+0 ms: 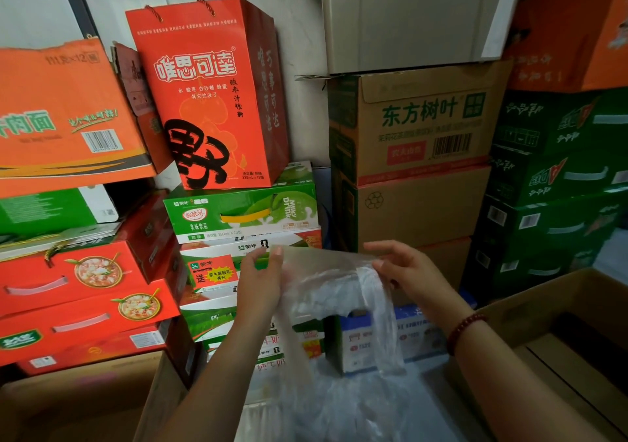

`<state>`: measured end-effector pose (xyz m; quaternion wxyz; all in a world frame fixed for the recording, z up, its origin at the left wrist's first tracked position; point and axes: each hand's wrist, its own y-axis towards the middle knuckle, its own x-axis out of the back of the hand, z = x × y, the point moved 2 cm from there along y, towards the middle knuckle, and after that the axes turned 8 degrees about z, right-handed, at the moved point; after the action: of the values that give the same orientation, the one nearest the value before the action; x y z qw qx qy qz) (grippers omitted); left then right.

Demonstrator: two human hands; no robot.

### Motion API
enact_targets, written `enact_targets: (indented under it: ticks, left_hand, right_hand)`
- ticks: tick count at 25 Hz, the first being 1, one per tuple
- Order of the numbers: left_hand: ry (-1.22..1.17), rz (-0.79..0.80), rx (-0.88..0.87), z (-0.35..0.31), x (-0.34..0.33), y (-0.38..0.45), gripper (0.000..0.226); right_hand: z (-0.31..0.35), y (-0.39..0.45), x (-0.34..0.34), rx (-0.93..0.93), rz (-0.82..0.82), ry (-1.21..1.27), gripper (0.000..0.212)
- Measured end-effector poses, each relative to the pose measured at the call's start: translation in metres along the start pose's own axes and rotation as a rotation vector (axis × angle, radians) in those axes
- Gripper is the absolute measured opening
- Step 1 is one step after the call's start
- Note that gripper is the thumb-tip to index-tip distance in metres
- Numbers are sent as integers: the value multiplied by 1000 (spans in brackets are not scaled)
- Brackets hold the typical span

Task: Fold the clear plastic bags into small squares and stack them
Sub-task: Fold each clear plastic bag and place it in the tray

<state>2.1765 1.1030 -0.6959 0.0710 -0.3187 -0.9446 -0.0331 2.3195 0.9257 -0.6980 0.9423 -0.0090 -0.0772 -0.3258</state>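
Observation:
A clear plastic bag (326, 292) hangs in the air between my two hands, its handle loops trailing down. My left hand (261, 278) pinches the bag's top left edge between thumb and fingers. My right hand (404, 271) pinches the top right part with its fingertips; a red bead bracelet sits on that wrist. More clear plastic (316, 411) lies bunched low down in front of me, under the hanging bag.
Stacked drink and food cartons fill the wall: red and orange boxes (85, 282) at left, green milk cartons (244, 210) in the middle, brown cardboard boxes (421, 129) and green boxes (550, 183) at right. Open brown cardboard boxes (560, 312) flank my arms.

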Motion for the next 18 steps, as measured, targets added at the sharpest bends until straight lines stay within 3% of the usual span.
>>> enact_targets:
  ticks: [3,6,8,12,18]
  left_hand:
    - [-47,261,-36,-5,5,-3,63]
    - [75,457,-83,0,11,2,42]
    - [128,451,-110,1,12,4,30]
    - [267,373,-207,-1,12,3,26]
    - [514,271,-314,-2,8,2,6]
  right_hand:
    - [1,-2,5,-6,-54,-10,24]
    - [2,-2,11,-12,-62,-37,20]
    - [1,-3,14,-33,-25,-79,19]
    - [3,-3,17,-59,5,-166,22]
    - [8,-5,16,-35,-12,-520,9]
